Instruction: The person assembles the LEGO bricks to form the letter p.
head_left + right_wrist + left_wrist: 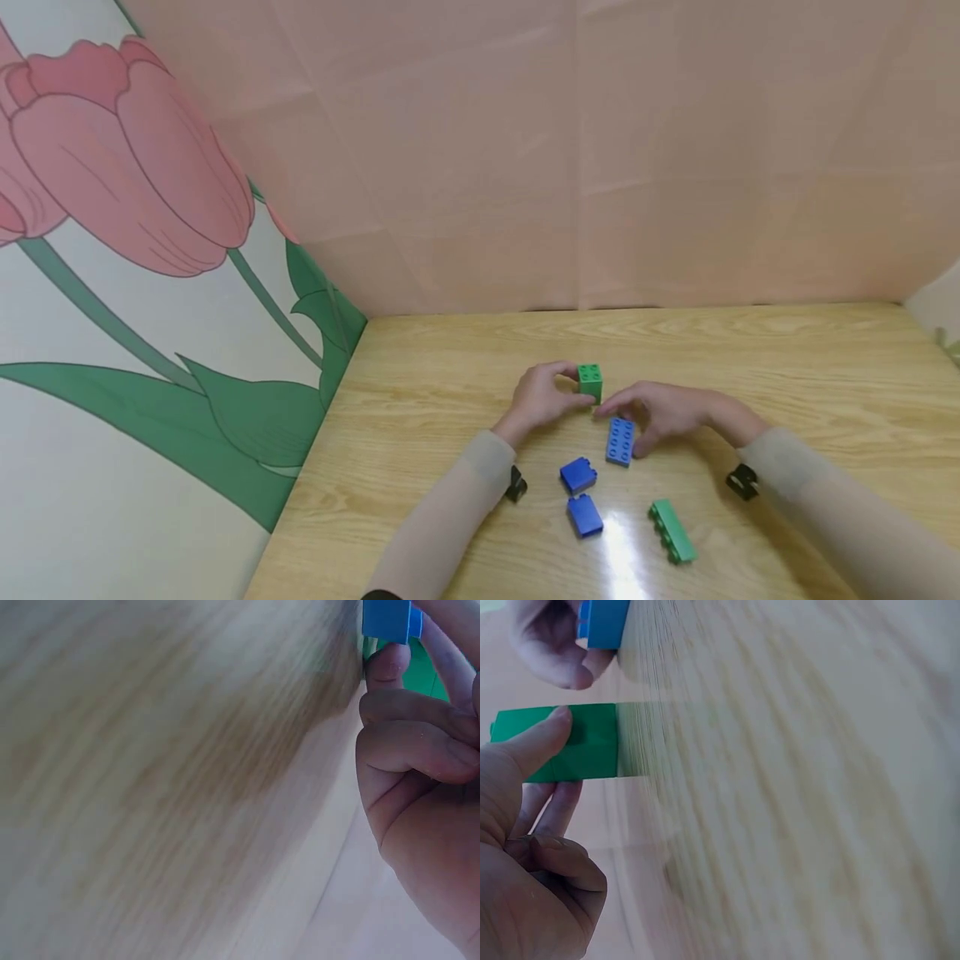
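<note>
In the head view my left hand [542,395] pinches an upright green toy block [589,379] between thumb and fingers. The left wrist view shows a seam across this green block [592,742], and its base sits right at the tabletop. My right hand [663,410] curls round a blue studded brick [620,441], studs up, with the thumb at its right side and fingertips at its far end. In the right wrist view that blue brick [386,619] is partly cut off, and the green block shows behind the fingers.
Two smaller blue bricks, one farther [578,475] and one nearer [585,516], lie on their sides in front of the hands. A long green brick [672,532] lies on its side at the near right. The wooden table [420,400] meets a pinkish cloth backdrop [465,208].
</note>
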`<state>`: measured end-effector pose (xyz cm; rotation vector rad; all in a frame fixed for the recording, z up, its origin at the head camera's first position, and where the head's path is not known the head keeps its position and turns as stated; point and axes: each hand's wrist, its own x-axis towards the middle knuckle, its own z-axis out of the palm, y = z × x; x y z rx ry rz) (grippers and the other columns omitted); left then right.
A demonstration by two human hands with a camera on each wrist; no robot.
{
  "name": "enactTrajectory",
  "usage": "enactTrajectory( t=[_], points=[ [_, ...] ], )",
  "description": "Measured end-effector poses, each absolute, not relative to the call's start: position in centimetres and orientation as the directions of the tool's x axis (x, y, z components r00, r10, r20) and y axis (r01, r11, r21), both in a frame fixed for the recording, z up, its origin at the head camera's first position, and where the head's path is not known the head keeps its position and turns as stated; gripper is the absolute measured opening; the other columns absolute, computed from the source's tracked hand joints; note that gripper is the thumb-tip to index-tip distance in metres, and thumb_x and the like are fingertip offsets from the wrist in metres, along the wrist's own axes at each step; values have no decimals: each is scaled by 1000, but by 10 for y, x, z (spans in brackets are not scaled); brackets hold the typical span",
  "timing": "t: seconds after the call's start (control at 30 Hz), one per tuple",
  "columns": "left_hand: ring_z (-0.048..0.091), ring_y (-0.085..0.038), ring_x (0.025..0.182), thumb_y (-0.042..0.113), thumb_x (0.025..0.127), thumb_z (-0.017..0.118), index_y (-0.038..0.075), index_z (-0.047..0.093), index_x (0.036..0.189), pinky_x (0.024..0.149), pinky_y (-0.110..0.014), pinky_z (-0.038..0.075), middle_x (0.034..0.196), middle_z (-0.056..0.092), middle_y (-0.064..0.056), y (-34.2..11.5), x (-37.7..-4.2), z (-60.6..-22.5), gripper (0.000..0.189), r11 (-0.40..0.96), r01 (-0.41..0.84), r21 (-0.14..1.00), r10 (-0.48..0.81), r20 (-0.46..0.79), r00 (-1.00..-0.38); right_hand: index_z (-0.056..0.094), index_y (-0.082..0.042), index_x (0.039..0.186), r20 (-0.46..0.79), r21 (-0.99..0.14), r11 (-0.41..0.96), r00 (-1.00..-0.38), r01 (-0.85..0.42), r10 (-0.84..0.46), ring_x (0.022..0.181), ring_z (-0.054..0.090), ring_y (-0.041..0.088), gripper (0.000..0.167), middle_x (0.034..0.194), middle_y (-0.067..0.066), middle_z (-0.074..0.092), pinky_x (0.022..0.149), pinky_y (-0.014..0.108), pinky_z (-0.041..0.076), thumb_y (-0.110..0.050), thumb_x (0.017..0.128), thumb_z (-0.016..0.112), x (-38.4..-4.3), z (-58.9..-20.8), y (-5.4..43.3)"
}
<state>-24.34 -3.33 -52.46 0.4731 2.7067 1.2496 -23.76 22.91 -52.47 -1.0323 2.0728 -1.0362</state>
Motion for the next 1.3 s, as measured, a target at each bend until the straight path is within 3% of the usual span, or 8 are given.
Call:
enactTrajectory(
  t=[0.1,0.2,0.33,0.6,0.77,0.93,1.13,1.3],
  points=[
    [59,-10,122,37,82,91,36,75,106,112,-45,41,107,67,26,-33,-243,-524,29,605,223,764,329,15,-944,64,-14,141,-171,-852,382,-500,-357,-849,131,53,33,63,144,4,60,110,54,44,-12,83,88,-241,-527,228],
    [60,-12,122,36,82,90,35,75,106,111,-45,41,107,67,25,-33,-243,-524,28,600,218,769,329,11,-944,71,-14,132,-173,-865,371,-492,-339,-853,117,62,26,53,132,3,66,98,37,53,-10,83,88,-242,-529,227],
    [60,-14,123,36,83,90,35,75,105,111,-45,42,109,68,22,-33,-243,-524,28,602,214,769,326,8,-945,75,-13,125,-163,-879,350,-487,-323,-858,107,66,22,45,119,2,70,91,32,56,-9,83,88,-243,-532,227],
    [60,-13,121,37,82,90,35,75,105,110,-44,42,107,68,23,-33,-244,-525,28,604,211,768,323,6,-946,74,-11,126,-114,-878,321,-496,-355,-861,107,66,24,43,118,2,70,92,34,54,-13,85,87,-238,-527,229],
    [60,-10,119,40,81,91,36,75,104,109,-44,43,105,66,26,-34,-246,-528,28,610,223,760,325,17,-946,75,-22,124,-61,-803,382,-575,-457,-816,108,62,19,42,115,-5,67,96,42,49,-25,84,89,-230,-515,230],
    [59,-10,120,39,81,91,37,75,104,110,-46,42,105,66,27,-34,-248,-530,28,612,226,758,329,15,-944,76,-27,122,16,-761,396,-624,-514,-781,111,58,19,39,113,-7,65,101,57,45,-26,85,88,-226,-501,233],
    [60,-12,122,38,82,90,36,75,104,109,-47,43,105,66,26,-35,-247,-530,27,610,233,757,335,19,-942,75,-27,121,61,-791,356,-643,-498,-763,119,56,24,35,117,-2,63,107,62,42,-24,88,86,-229,-492,237],
    [60,-10,121,38,82,90,37,75,104,109,-45,43,105,66,26,-33,-247,-529,27,602,238,762,339,26,-941,75,-28,119,104,-789,376,-709,-485,-697,124,58,28,34,123,-4,68,108,65,39,-27,87,87,-232,-484,238]
  ],
)
